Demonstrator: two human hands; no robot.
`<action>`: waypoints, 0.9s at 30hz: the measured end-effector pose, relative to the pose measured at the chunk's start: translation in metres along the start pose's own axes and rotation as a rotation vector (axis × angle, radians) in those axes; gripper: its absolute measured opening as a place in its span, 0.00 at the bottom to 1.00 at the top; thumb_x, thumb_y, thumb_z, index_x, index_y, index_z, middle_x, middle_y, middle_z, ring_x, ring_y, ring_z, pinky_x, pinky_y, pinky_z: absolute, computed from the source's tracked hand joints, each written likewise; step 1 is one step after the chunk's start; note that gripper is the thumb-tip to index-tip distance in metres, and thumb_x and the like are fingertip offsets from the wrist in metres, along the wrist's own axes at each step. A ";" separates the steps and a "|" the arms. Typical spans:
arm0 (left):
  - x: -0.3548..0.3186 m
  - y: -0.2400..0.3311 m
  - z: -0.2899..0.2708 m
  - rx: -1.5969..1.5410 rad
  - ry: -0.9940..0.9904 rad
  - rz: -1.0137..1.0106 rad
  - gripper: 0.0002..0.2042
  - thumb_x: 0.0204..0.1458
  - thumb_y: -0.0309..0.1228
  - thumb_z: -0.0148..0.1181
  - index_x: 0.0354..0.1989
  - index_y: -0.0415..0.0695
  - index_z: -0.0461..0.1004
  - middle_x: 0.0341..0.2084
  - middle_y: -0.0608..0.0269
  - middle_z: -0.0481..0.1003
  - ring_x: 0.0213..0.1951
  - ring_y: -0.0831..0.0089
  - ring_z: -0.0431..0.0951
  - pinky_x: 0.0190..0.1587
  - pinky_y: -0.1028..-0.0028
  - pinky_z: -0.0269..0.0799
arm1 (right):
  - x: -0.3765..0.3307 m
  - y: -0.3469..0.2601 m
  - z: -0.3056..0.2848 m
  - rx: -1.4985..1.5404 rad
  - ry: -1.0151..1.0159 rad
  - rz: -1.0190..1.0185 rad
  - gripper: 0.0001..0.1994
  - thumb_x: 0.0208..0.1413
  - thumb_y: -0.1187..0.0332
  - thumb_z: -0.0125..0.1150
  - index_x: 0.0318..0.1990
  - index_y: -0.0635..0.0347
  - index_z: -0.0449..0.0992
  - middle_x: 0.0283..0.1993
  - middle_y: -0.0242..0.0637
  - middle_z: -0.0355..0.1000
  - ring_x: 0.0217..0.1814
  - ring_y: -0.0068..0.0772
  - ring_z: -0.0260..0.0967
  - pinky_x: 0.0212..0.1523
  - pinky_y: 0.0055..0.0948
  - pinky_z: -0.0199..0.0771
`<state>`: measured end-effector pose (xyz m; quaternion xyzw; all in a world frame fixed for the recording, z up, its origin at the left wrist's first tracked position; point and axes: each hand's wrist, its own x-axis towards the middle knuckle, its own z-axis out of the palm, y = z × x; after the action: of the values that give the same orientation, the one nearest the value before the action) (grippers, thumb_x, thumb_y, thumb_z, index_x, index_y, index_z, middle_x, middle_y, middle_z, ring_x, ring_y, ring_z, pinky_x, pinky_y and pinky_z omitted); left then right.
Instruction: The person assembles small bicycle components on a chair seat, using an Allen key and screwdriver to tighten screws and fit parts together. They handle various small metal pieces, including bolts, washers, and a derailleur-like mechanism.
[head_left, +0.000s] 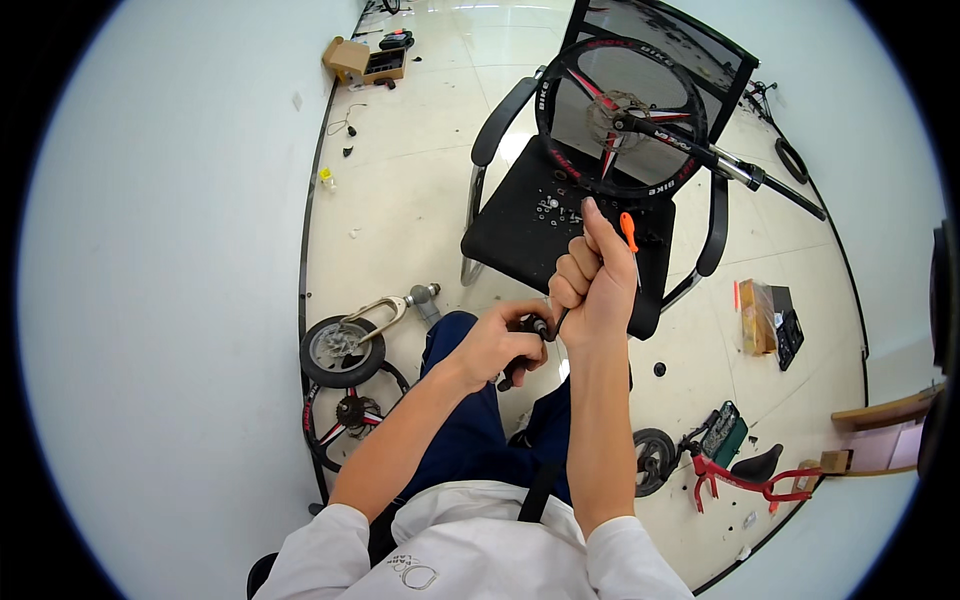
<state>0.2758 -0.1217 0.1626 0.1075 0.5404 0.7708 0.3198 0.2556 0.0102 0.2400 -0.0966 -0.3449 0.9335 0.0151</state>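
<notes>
Forearms are coming up from the lower edge to mid-frame, where the left hand (497, 345) is clamping a small dark part (523, 350) over the lap, and the right hand (592, 285) is fisting round an orange-handled screwdriver (629, 232) w/ its shaft angling down into that part. Tip could be slipping off & jabbing the left fingers, since the part is only hand-held, no support under it. Small hardware (556, 208) is lying loose on the black chair (520, 225) seat above, and could be rolling off near the bike wheel (622, 115).

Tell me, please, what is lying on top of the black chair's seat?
A black bicycle wheel with red spokes stands on the chair seat, and small metal parts lie scattered before it. The right hand covers part of the front.
</notes>
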 end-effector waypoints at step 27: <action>0.002 -0.037 -0.013 -0.193 0.065 -0.030 0.19 0.50 0.38 0.42 0.43 0.37 0.70 0.24 0.51 0.73 0.23 0.68 0.74 0.24 0.73 0.75 | -0.008 0.000 -0.056 0.904 -0.764 0.250 0.19 0.72 0.64 0.37 0.24 0.49 0.49 0.14 0.20 0.37 0.11 0.13 0.30 0.10 0.18 0.28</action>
<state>0.2816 -0.1222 0.1240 0.0429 0.4754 0.8174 0.3225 0.2739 0.0454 0.1994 0.2217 0.1188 0.9510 -0.1800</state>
